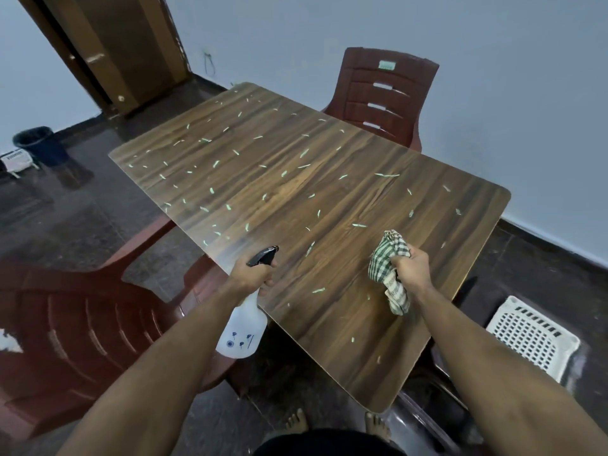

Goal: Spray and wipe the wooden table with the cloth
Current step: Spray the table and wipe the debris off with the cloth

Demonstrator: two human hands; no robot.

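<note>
A wooden table [296, 199] strewn with pale scraps [304, 153], apparently unwiped; the left hand [255, 274] grips a spray bottle [241, 327] at its near edge, the right hand [409, 266] clutches the bunched cloth [390, 258] above it.

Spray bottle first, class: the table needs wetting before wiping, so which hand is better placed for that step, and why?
The left hand. It already grips the spray bottle, nozzle aimed over the littered table. The right hand only holds the cloth.
</note>
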